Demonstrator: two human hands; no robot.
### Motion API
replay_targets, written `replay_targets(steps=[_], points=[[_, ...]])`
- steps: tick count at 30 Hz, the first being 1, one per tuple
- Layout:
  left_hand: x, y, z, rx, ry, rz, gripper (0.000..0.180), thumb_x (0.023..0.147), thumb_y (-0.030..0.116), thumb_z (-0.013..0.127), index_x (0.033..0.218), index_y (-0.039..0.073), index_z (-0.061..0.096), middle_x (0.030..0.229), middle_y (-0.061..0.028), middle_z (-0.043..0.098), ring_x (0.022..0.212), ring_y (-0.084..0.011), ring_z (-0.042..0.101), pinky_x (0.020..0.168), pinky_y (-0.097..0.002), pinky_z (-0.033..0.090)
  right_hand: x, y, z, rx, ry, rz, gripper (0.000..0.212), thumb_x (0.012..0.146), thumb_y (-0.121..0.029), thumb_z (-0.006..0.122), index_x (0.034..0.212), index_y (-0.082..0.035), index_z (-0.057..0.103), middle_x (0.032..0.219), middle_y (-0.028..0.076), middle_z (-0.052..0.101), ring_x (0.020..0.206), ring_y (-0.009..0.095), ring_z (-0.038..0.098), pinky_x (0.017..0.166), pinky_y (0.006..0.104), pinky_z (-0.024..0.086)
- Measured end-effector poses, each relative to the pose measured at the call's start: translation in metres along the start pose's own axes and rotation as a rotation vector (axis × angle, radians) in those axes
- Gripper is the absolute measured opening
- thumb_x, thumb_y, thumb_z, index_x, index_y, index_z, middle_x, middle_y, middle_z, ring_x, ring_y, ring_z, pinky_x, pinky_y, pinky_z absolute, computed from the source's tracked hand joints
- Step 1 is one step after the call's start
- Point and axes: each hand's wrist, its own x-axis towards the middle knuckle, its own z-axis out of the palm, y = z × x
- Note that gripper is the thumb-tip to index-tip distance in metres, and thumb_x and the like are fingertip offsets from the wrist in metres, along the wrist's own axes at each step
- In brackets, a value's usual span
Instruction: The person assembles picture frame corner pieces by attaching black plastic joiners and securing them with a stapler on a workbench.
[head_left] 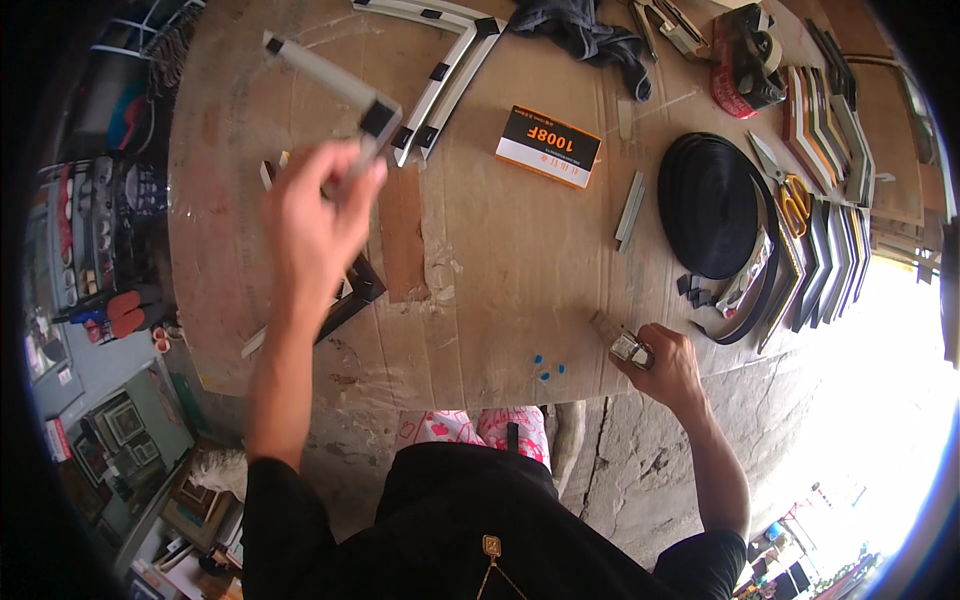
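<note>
My left hand (322,215), raised over the left part of the table, grips a pale L-shaped frame moulding corner (325,80) with a black patch at its bend. Motion blurs this piece. At the near right edge, my right hand (668,368) is closed round a silver metal hand tool (628,347), perhaps a stapler; the palm hides part of it. A dark brown frame corner (358,298) lies beneath my left forearm. Beyond that hand are white frame corners (440,72) with black patches. Small blue bits (545,376) lie left of my right hand.
An orange and black box (548,147) lies mid-table, beside a short grey strip (630,211). Rightward are a black strap coil (708,205), yellow-handled scissors (793,205) and rows of moulding corners (830,255). A dark cloth (590,45) and red container (747,62) sit at the back.
</note>
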Motion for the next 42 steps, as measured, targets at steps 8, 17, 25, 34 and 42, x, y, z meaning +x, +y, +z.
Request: replay_targets(steps=[8, 17, 25, 34, 42], points=[[0.099, -0.079, 0.080, 0.296, -0.127, -0.054, 0.023, 0.075, 0.026, 0.077, 0.086, 0.009, 0.067, 0.079, -0.0080, 0.070, 0.073, -0.0279, 0.067, 0.063, -0.0396, 0.051, -0.002, 0.007, 0.006, 0.030, 0.059, -0.023, 0.031, 0.068, -0.025, 0.082, 0.070, -0.002, 0.061, 0.064, 0.010, 0.057, 0.051, 0.026, 0.056, 0.049, 0.0364, 0.043], [0.114, -0.097, 0.113, 0.175, -0.192, 0.006, 0.018, 0.082, 0.026, 0.069, 0.095, 0.012, 0.071, 0.085, -0.0070, 0.071, 0.075, -0.0282, 0.068, 0.068, -0.0386, 0.053, -0.002, 0.005, 0.002, 0.015, 0.054, -0.009, 0.032, 0.067, -0.024, 0.083, 0.070, -0.001, 0.061, 0.064, 0.010, 0.057, 0.052, 0.026, 0.057, 0.051, 0.0366, 0.044], [0.113, -0.105, 0.103, -0.003, -0.380, -0.020, 0.028, 0.092, 0.020, 0.061, 0.119, 0.013, 0.066, 0.097, -0.0031, 0.067, 0.078, -0.0131, 0.058, 0.077, -0.0271, 0.048, 0.000, 0.006, 0.000, 0.007, 0.024, 0.003, 0.031, 0.065, -0.024, 0.083, 0.073, -0.003, 0.062, 0.069, 0.011, 0.060, 0.058, 0.030, 0.061, 0.055, 0.0398, 0.048], [-0.008, -0.066, -0.064, 0.072, -0.473, -0.218, 0.023, 0.087, 0.020, 0.069, 0.106, 0.007, 0.067, 0.091, 0.0016, 0.062, 0.084, -0.0094, 0.052, 0.068, -0.0260, 0.041, 0.001, 0.001, 0.007, 0.054, 0.065, -0.054, 0.033, 0.067, -0.016, 0.083, 0.067, 0.000, 0.054, 0.059, 0.013, 0.054, 0.046, 0.022, 0.052, 0.046, 0.0346, 0.040], [-0.129, -0.028, -0.065, 0.372, -0.350, -0.145, 0.030, 0.073, 0.018, 0.080, 0.097, 0.005, 0.068, 0.092, -0.0106, 0.062, 0.089, -0.0288, 0.061, 0.078, -0.0387, 0.047, 0.000, -0.002, 0.003, 0.057, -0.027, 0.034, 0.031, 0.068, -0.021, 0.082, 0.071, -0.002, 0.058, 0.064, 0.012, 0.056, 0.053, 0.027, 0.057, 0.051, 0.0376, 0.044]])
